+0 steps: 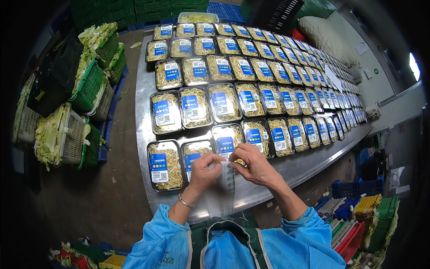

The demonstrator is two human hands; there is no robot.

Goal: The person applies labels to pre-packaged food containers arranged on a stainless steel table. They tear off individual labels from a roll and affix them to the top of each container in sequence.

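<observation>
A strip of white labels (229,185) hangs between my hands over the steel table's front edge. My left hand (205,170), with a bracelet at its wrist, pinches the strip's upper end between thumb and curled fingers. My right hand (254,165) grips the same end from the other side, fingertips close to the left ones. Just beyond the fingers lies a black-rimmed tray of bean sprouts (238,131) bearing a blue-and-white label. Another sprout tray (199,147) is partly covered by my left hand. To its left sits a labelled sprout tray (174,151).
Several rows of labelled sprout trays (195,71) cover the steel table (142,111). A white sheet (332,79) rests on trays at the right. Crates of leafy trimmings (88,85) stand left; stacked coloured crates (368,205) are at lower right. A tub (198,16) stands at the far end.
</observation>
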